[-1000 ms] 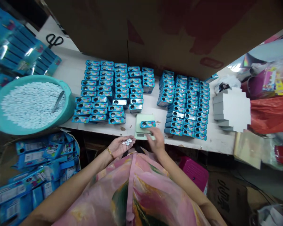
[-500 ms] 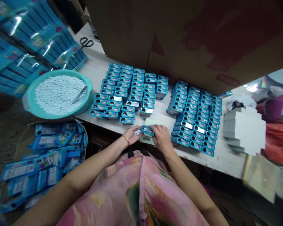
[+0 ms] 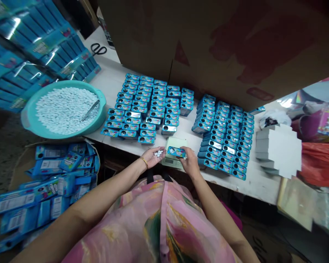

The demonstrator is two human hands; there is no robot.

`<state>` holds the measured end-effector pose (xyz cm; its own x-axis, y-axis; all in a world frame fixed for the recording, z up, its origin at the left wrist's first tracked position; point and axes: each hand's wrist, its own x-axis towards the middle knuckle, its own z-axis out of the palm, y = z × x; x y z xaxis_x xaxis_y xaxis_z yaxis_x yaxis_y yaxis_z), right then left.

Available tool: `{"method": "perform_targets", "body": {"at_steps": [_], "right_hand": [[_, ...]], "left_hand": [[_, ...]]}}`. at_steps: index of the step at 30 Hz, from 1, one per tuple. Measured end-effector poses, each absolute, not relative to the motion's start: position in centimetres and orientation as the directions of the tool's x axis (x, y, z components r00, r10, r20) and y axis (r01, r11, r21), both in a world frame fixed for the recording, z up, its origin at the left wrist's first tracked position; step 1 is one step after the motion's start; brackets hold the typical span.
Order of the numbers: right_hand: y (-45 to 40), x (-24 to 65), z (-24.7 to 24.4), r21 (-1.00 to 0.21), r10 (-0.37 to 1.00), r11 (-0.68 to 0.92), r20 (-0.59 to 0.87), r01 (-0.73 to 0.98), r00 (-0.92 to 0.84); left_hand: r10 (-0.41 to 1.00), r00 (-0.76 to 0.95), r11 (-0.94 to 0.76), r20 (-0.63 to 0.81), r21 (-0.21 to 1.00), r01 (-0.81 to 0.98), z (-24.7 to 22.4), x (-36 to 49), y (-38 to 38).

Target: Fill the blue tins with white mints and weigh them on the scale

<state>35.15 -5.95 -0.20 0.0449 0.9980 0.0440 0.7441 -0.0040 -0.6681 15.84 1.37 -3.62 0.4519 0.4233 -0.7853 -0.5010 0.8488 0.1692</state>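
Seen from above, at the front of a white desk: a pale green scale. Over the scale, a blue tin, round opening facing up, white showing inside. At the tin's right end, the right hand, thumb and fingers pinched on that end only, apparently to leave the opening uncovered. Contact between tin and scale: hard to tell from this angle. Just left of the scale, the left hand, palm up, spread into a loose cup under a few white pellets, likely to stop any rolling off. Farther left, a teal basin heaped with more, a metal scoop resting on top. Behind and left of the scale, a left block of tins; to its right, a right block of tins, both in tight columns, probably to save room. Near side of the scale: right at the desk's front edge, little margin. Behind the scale: a narrow bare strip between both blocks, closed off by a tall cardboard box.
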Motion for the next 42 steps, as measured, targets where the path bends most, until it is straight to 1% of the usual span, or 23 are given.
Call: {"method": "perform_targets", "body": {"at_steps": [2, 4, 6, 9, 12, 16, 19, 24, 28, 32, 34, 36, 38, 40, 42], "right_hand": [[-5.7, 35.4, -2.1, -0.776, 0.994, -0.049, 0.023, 0.629, 0.106], [-5.5, 35.7, -3.9, -0.859, 0.987, -0.095, -0.014, 0.503, 0.162], [-5.4, 36.1, -5.1, -0.905, 0.980, -0.125, -0.050, 0.407, 0.191], [-5.5, 36.9, -5.3, -0.938, 0.984, -0.110, -0.057, 0.328, 0.166], [-6.1, 37.9, -4.0, -0.954, 0.983, -0.083, -0.031, 0.288, 0.179], [-7.1, 39.1, -2.7, -0.962, 0.949, -0.123, -0.042, 0.242, 0.313], [-7.7, 39.2, -3.0, -0.963, 0.924, -0.154, -0.062, 0.219, 0.377], [-8.5, 38.7, -4.4, -0.942, 0.923, -0.182, -0.064, 0.282, 0.380], [-8.3, 38.6, -4.2, -0.887, 0.949, -0.133, 0.015, 0.442, 0.316], [-7.2, 38.3, -3.0, -0.742, 0.984, -0.022, 0.101, 0.671, 0.144], [-6.4, 37.8, -2.2, -0.647, 0.996, 0.037, 0.088, 0.762, 0.026], [-5.7, 37.1, -1.6, -0.549, 0.996, 0.090, 0.032, 0.831, -0.087], [-4.9, 36.6, -1.0, -0.463, 0.986, 0.128, -0.038, 0.877, -0.164], [-3.9, 36.9, -0.3, -0.402, 0.981, 0.139, -0.071, 0.905, -0.182], [-2.3, 38.0, 0.5, -0.353, 0.990, 0.111, -0.043, 0.929, -0.134]], "left_hand": [[0.414, 0.427, 0.849, -0.804, 0.172, -0.500, -3.5, 15.3, 1.4], [0.415, 0.401, 0.842, -0.817, 0.178, -0.509, -3.6, 14.8, 1.3], [0.410, 0.379, 0.841, -0.829, 0.182, -0.510, -3.7, 14.2, 1.1], [0.385, 0.367, 0.846, -0.847, 0.166, -0.506, -4.1, 13.2, 0.5], [0.386, 0.369, 0.837, -0.845, 0.154, -0.525, -4.6, 12.3, 0.0], [0.390, 0.345, 0.830, -0.854, 0.164, -0.534, -5.0, 11.6, -0.4], [0.395, 0.346, 0.828, -0.851, 0.167, -0.535, -5.0, 11.5, -0.3], [0.397, 0.337, 0.824, -0.854, 0.169, -0.541, -4.8, 11.4, 0.0], [0.398, 0.329, 0.825, -0.857, 0.176, -0.538, -4.7, 11.1, -0.1], [0.396, 0.322, 0.827, -0.860, 0.182, -0.532, -4.8, 11.0, -0.2], [0.396, 0.318, 0.824, -0.862, 0.180, -0.538, -4.9, 10.9, -0.1], [0.393, 0.305, 0.818, -0.867, 0.179, -0.546, -4.9, 10.9, 0.1], [0.387, 0.291, 0.811, -0.875, 0.172, -0.559, -4.7, 10.7, 0.2], [0.384, 0.275, 0.794, -0.881, 0.164, -0.585, -4.6, 10.3, 0.4], [0.390, 0.265, 0.773, -0.882, 0.157, -0.615, -4.5, 9.7, 0.4]]}}
